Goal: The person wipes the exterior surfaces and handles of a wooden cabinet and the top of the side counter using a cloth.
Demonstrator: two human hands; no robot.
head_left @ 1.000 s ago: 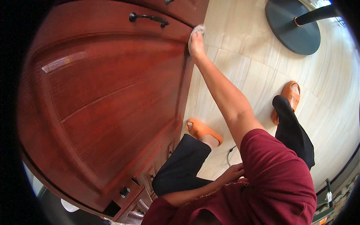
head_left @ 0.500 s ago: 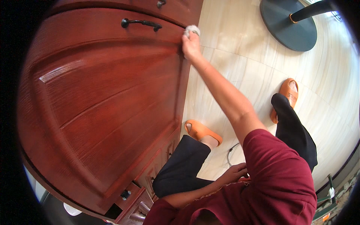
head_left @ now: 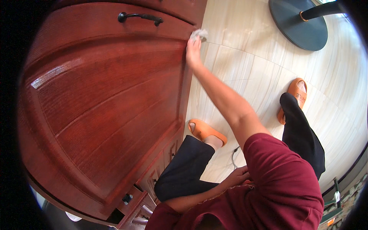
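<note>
My right hand (head_left: 194, 48) reaches far forward, fingers closed over a crumpled whitish cloth (head_left: 200, 35). The cloth lies at the right edge of a dark red wooden door (head_left: 111, 96), near its far corner, and part of it sticks out past the fingers over the floor. A black handle (head_left: 141, 17) is fixed to the door, left of that hand. Close to my waist, my left hand (head_left: 238, 175) is curled, its fingertips partly hidden by my sleeve and shirt; what it may hold cannot be made out.
Beside the door's near end are a metal hinge (head_left: 127, 198) and lower cabinet fronts (head_left: 168, 155). On the pale tiled floor (head_left: 245, 65) stands a round dark base with a post (head_left: 303, 28). A thin cable (head_left: 234, 157) lies between my feet, which wear orange slippers (head_left: 205, 131).
My right hand has shifted slightly along the door edge, and more of the cloth now shows to the right of its fingers. My left hand stays at my waist. The view has tilted slightly.
</note>
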